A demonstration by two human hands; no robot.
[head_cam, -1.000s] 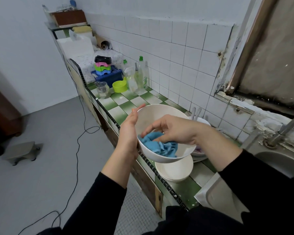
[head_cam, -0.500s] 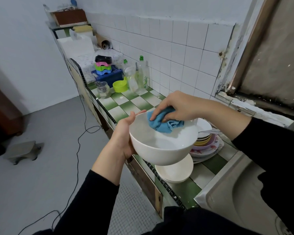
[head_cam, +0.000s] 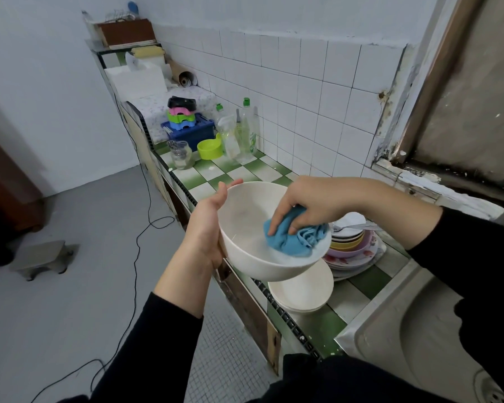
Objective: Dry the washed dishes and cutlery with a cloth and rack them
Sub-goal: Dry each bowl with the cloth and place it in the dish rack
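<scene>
Your left hand [head_cam: 207,228] holds the white bowl [head_cam: 245,219] up in the air, to the left of the steel sink [head_cam: 419,344] and over the front edge of the checked counter [head_cam: 245,173]. The palm lies flat against the bowl's outer wall and the thumb runs along the rim. The other fingers are hidden behind and under the bowl, so you probably have them wrapped beneath it, though I can't see how they lie. The bowl is tipped, with its mouth facing you and slightly toward the sink.

Your right hand [head_cam: 312,202] reaches in from the sink side. Its fingers are curled over the bunched blue cloth [head_cam: 294,239] and press it against the bowl's inner wall, on the part nearest the sink. A fold of cloth spills out past the knuckles.

Just left of the sink's rim, a stack of white bowls [head_cam: 300,289] sits on the counter, directly below the bowl you hold. Also left of the sink, but nearer the tiled wall, is a pile of plates and coloured bowls [head_cam: 352,245] with cutlery [head_cam: 355,227] lying across the top (a spoon, as far as I can make out).

Well away from the sink, at the far end of the counter, stand a blue crate [head_cam: 192,132], a green cup [head_cam: 210,148], a glass jar [head_cam: 182,155] and some bottles [head_cam: 246,129].
</scene>
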